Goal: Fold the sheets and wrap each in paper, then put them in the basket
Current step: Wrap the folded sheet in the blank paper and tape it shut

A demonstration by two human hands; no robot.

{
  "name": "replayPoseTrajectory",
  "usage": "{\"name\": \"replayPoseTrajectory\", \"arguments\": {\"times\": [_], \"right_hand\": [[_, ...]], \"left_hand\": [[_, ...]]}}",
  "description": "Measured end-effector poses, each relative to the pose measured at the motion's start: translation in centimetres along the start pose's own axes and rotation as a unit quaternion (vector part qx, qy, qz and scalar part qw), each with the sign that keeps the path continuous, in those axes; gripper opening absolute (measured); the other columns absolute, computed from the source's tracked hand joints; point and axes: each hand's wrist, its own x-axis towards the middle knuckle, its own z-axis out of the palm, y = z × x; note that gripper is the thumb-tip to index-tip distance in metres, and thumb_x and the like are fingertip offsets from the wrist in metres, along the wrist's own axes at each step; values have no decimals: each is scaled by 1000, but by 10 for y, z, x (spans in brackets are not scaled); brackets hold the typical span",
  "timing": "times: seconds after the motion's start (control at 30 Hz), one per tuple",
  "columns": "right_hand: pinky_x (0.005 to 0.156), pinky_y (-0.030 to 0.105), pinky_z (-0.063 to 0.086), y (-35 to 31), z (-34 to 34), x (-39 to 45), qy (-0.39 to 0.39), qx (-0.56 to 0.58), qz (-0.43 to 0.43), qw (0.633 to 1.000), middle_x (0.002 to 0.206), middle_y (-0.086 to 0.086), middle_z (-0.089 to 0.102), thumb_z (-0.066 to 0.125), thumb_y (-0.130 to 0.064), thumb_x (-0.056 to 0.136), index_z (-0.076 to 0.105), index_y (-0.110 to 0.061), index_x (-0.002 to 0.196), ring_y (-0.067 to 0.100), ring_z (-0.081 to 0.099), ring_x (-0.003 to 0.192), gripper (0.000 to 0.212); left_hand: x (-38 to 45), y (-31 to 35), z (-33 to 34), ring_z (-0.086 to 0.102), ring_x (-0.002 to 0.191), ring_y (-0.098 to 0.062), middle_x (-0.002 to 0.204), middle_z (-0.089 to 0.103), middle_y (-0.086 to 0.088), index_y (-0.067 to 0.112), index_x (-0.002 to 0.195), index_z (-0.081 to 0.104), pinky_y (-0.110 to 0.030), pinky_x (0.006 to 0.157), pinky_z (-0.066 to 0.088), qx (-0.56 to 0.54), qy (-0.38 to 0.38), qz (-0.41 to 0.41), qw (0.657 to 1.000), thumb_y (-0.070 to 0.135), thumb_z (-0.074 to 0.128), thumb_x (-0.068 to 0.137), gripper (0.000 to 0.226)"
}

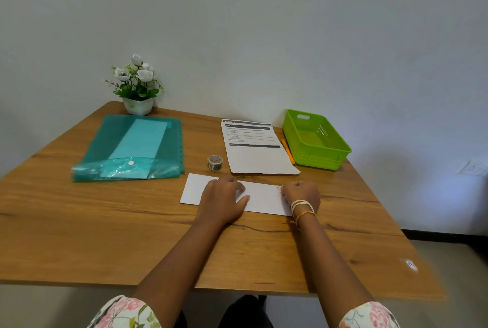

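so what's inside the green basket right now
Nothing that shows: the green basket looks empty, with its slotted floor and far wall visible. Its near wall hides a strip of the floor, so that strip cannot be checked. An orange pencil lies outside, along its left side.

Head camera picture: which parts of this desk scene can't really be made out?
- Printed sheets: text too small to read, head view.
- Folded paper: middle hidden under left hand; right end under right hand.
- Tape roll: pattern blurred.
- Pen: partly hidden beside green basket.
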Motion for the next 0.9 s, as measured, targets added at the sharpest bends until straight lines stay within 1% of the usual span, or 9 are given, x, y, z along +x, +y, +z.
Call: {"name": "replayPoseTrajectory", "arguments": {"times": [0.2,0.33,0.43,0.5,0.6,0.7,0.73,0.8,0.9], "right_hand": [[57,25,40,1,2,0,-6,-13,-15,1000,69,7,68,64,-22,67,73,-12,66,31,60,70,13],[56,27,43,2,5,1,5,-40,-35,999,66,10,67,61,-20,70,71,-9,62,29,56,63,17],[55,28,42,3,7,4,10,-54,-47,997,69,15,67,61,-17,74,68,-5,60,30,52,59,20],[58,27,41,4,6,7,0,-65,-57,996,76,14,69,65,-19,77,71,-7,66,30,55,64,18],[68,26,46,6,2,12,-44,-63,-57,995,86,7,72,75,-19,75,74,-16,75,27,65,84,4],[78,34,56,8,-1,13,-59,-40,-56,996,88,6,73,72,-9,77,69,-21,69,25,67,85,14],[79,35,56,10,-3,12,-60,-36,-71,995,87,6,73,69,-6,78,70,-21,70,24,67,84,17],[77,30,53,15,-8,9,-47,-52,-135,988,89,4,73,63,-5,80,74,-19,75,23,66,86,18],[84,31,50,26,-12,3,-48,-145,-286,946,103,3,71,59,-8,85,76,-17,97,22,63,98,22]], "left_hand": [[1,0,0,58,104,-13,120,64,5,27,110,72,-27,86,46,2,2,1,1000,50,63,85,35],[0,0,0,58,104,-13,120,64,6,27,110,72,-29,86,48,1,-1,-2,1000,50,63,85,35],[0,0,0,58,104,-13,120,64,5,27,110,72,-29,86,48,-1,-1,-1,1000,49,63,85,35],[0,1,-1,58,104,-13,120,64,5,27,110,72,-29,86,48,-2,-1,0,1000,49,63,85,35],[0,0,-1,57,104,-13,121,64,5,26,110,72,-28,86,48,0,-2,-1,1000,49,63,85,35],[0,1,-1,57,105,-13,121,64,5,27,111,72,-28,87,48,0,-3,-3,1000,49,63,85,35],[1,0,-1,58,105,-13,121,64,5,27,111,72,-28,87,48,1,-2,-1,1000,49,63,85,36],[1,0,0,58,103,-13,120,65,5,27,111,72,-28,86,48,6,-2,2,1000,50,63,85,36],[1,0,0,58,103,-13,120,65,6,28,111,72,-27,85,48,10,-1,1,1000,50,63,85,36]]}}
